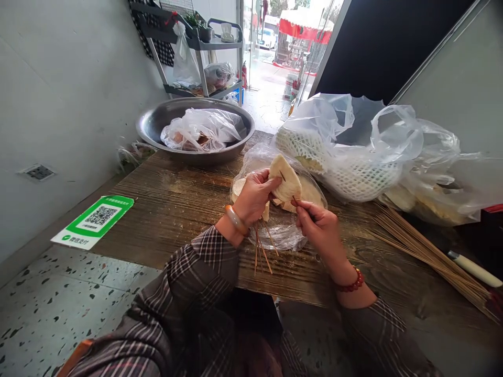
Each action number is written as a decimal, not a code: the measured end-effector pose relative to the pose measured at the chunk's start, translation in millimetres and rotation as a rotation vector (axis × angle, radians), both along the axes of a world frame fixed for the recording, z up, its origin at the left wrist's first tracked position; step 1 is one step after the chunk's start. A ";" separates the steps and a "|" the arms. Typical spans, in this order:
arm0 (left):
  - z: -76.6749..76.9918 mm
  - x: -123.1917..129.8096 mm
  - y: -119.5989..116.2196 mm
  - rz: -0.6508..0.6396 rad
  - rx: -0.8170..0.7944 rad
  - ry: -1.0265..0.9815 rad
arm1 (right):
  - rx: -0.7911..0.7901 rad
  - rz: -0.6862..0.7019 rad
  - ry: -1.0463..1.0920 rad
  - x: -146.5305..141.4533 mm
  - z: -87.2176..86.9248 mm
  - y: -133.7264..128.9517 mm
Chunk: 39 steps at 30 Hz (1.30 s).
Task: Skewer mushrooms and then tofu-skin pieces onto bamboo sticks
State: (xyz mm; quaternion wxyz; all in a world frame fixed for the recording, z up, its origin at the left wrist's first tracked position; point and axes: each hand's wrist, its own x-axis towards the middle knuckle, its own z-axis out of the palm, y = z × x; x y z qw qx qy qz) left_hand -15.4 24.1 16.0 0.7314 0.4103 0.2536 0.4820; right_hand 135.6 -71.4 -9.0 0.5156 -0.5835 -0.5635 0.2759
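My left hand (pixel 253 199) grips a pale flatbread-like piece (pixel 290 180) by its left edge, thumb on the near face. My right hand (pixel 320 225) pinches a thin wooden skewer (pixel 295 200) at the piece's lower right edge. A short dark stretch of skewer shows in the middle of its face, so it appears threaded through. Beneath both hands lies a clear plastic bag (pixel 293 238) with more pale pieces (pixel 311 191). Several skewers (pixel 261 251) stick out toward me below my left wrist; what they hold is partly hidden.
A steel basin (pixel 147 128) with a plastic bag stands at the table's far left. White plastic bags (pixel 353 157) with net-wrapped contents lie at the right. Nearer are a bundle of skewers (pixel 436 256) and a pale-handled tool (pixel 475 268). A green QR card (pixel 94 221) sits at left.
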 end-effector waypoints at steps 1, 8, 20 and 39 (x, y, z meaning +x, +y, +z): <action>0.1 0.2 0.0 0.004 0.009 0.011 | -0.010 0.000 0.008 -0.5 1.1 -0.3; 0.9 -2.1 3.4 0.107 0.042 0.028 | -0.034 0.011 0.017 -2.2 7.0 -0.3; -4.8 -4.5 12.1 0.123 -0.023 -0.016 | 0.009 0.045 0.068 -4.0 5.8 -0.4; -1.4 -2.4 8.4 0.303 0.321 0.264 | -0.060 0.035 0.008 -0.3 1.6 1.4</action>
